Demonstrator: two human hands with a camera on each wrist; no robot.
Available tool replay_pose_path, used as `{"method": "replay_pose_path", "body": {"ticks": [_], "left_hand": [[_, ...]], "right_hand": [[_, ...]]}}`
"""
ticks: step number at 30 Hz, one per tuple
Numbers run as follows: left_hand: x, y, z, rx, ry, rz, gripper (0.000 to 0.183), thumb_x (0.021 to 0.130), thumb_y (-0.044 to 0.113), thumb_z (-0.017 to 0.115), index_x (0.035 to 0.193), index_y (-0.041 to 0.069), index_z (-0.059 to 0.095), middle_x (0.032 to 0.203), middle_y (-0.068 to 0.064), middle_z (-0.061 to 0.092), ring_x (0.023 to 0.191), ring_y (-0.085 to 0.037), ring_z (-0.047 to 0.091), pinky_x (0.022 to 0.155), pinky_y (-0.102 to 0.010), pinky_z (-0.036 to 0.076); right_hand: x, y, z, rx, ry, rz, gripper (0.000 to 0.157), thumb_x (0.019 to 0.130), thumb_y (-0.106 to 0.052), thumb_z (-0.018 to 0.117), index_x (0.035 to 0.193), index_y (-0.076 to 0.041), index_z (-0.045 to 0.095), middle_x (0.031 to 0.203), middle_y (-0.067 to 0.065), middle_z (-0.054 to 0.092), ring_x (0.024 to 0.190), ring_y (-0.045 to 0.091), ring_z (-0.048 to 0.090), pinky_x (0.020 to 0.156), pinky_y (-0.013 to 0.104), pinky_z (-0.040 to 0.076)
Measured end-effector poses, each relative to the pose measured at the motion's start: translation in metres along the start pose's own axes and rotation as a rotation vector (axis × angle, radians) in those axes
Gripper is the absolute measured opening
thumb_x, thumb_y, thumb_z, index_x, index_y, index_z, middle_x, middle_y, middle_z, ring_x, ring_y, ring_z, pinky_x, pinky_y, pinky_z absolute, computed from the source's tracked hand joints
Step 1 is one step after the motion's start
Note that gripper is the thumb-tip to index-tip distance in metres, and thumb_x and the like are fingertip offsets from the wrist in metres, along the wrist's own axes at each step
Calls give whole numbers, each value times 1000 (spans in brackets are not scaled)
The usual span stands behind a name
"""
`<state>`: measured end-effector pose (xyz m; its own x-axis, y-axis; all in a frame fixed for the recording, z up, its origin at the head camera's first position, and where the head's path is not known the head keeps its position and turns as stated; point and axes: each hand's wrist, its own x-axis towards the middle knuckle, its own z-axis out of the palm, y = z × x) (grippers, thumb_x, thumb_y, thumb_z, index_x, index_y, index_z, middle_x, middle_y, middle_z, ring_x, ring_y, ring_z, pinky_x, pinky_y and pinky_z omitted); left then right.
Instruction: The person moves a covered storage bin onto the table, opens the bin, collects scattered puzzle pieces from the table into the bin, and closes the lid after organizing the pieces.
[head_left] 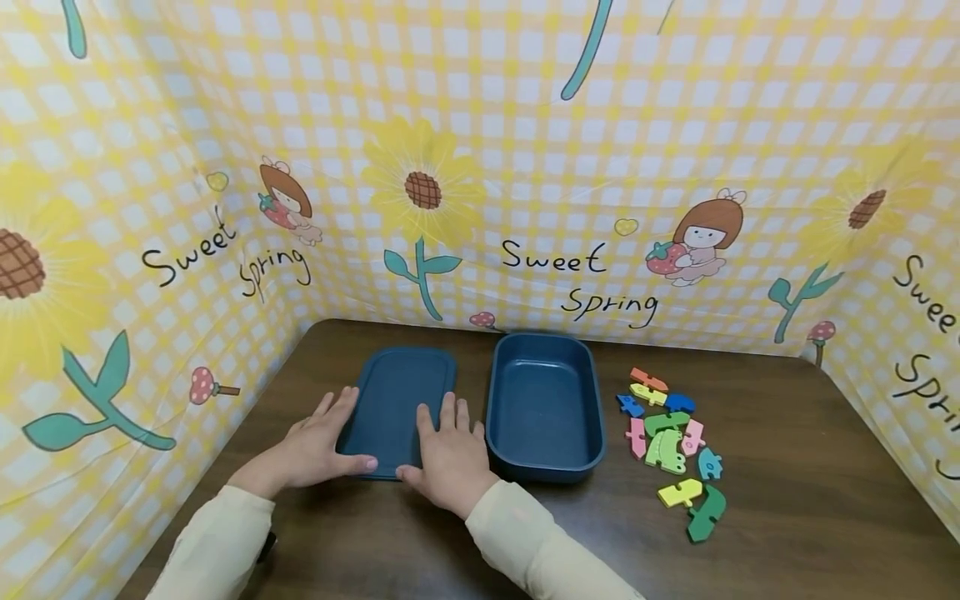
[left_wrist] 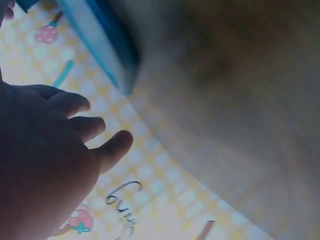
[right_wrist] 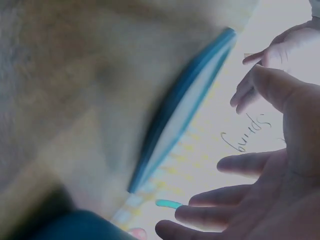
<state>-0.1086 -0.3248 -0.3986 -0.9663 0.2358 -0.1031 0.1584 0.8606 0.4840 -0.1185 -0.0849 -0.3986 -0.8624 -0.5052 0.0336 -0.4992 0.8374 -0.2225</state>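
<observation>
A flat dark blue lid (head_left: 397, 400) lies on the table, its surface bare. My left hand (head_left: 315, 446) is at its left edge, fingers spread and thumb reaching over the near corner. Over the lid's right side is my right hand (head_left: 453, 458), its fingers straight and apart. Neither hand grips anything. In the left wrist view the lid (left_wrist: 107, 50) appears edge-on beyond the left hand's fingers (left_wrist: 112, 150). The right wrist view shows the lid (right_wrist: 185, 110) between the blurred table and the right hand (right_wrist: 250, 200). Right of the right hand stands a deep blue box (head_left: 543, 417) without contents.
Several colourful puzzle pieces lie loosely right of the box, among them a green crocodile head (head_left: 664, 452), a yellow piece (head_left: 680, 492) and a dark green piece (head_left: 707, 513). A checked yellow cloth (head_left: 480, 208) encloses the brown table (head_left: 787, 467) at the back and sides.
</observation>
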Motion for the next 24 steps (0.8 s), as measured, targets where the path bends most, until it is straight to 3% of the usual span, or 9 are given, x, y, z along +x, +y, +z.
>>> {"method": "replay_pose_path", "body": {"ticks": [6, 12, 24], "left_hand": [[2, 25, -3, 21, 70, 77, 111, 90, 62, 66, 160, -3, 9, 165, -27, 4, 148, -50, -5, 105, -76, 6], [4, 47, -2, 43, 91, 104, 108, 92, 64, 62, 161, -1, 11, 165, -25, 3, 149, -50, -5, 106, -75, 5], [21, 87, 16, 29, 57, 134, 106, 92, 63, 63, 163, 6, 8, 165, -25, -2, 150, -45, -6, 110, -72, 4]], "right_hand": [[-5, 3, -14, -49, 98, -59, 93, 89, -70, 61, 157, -12, 38, 160, 27, 26, 146, 46, 26, 108, 65, 31], [-10, 14, -27, -109, 152, -53, 104, 82, -81, 55, 159, -15, 34, 162, 25, 24, 147, 47, 23, 106, 71, 28], [-36, 72, -47, -28, 167, 4, 110, 79, -82, 58, 160, -14, 31, 163, 26, 18, 147, 49, 18, 106, 74, 21]]}}
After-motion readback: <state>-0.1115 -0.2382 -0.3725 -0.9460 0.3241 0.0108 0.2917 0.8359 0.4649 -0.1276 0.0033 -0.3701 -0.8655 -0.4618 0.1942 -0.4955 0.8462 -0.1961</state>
